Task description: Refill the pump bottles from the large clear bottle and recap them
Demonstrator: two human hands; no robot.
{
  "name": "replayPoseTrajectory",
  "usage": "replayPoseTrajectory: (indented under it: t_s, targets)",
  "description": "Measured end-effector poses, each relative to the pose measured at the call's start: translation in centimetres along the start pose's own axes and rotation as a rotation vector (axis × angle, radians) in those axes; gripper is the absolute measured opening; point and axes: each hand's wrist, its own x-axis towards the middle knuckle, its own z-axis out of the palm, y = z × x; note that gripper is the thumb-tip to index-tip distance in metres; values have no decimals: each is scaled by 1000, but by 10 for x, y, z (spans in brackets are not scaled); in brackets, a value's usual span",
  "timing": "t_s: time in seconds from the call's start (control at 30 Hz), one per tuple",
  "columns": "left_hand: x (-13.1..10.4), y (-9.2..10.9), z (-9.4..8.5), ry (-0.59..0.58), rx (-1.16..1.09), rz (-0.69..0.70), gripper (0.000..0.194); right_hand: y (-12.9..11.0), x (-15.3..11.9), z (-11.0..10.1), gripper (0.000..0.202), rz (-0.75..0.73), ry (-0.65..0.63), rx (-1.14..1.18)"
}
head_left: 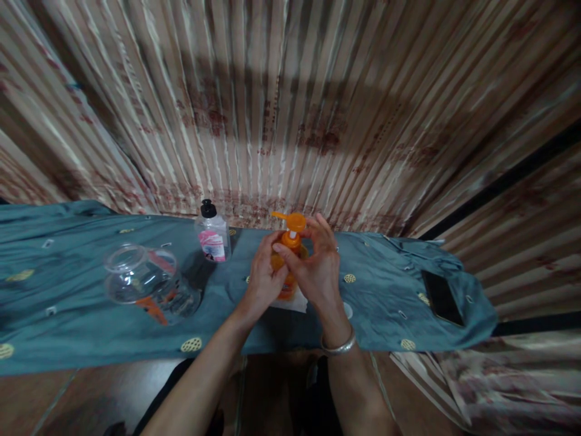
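An orange pump bottle (287,287) stands in the middle of the cloth-covered table, its pump head (296,222) on top with the spout pointing left. My left hand (264,269) is closed round the left side of the bottle's body. At the bottle's neck, my right hand (318,260) has its thumb and fingers curled about the collar below the pump head. Part of the bottle's body is hidden behind both hands. A white sheet of paper or tissue (297,303) lies under the bottle.
A clear bottle with a black cap (213,239) stands to the left at the back. Nearer lies a large clear plastic jar (145,284). On the right are a small pale round piece (347,310) and a black phone (442,297). A curtain (281,109) hangs behind the table.
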Motion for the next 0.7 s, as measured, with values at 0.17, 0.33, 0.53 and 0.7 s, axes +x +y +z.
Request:
replayPoseTrajectory:
  t_s: [0.17,0.33,0.53,0.7]
  targets:
    - [0,2,1,-2,-4,-10,47,0,2,-10,41,-45,-208,119]
    - [-1,1,0,-13,-12,-13,51,-3,2,-7,28,-16,-110,52]
    - [-1,2,-1,-15,-29,-7,52,0,-2,1,35,-33,-65,25]
    - [-2,4,-2,-24,-43,-11,48,2,-4,1,34,-90,-101,18]
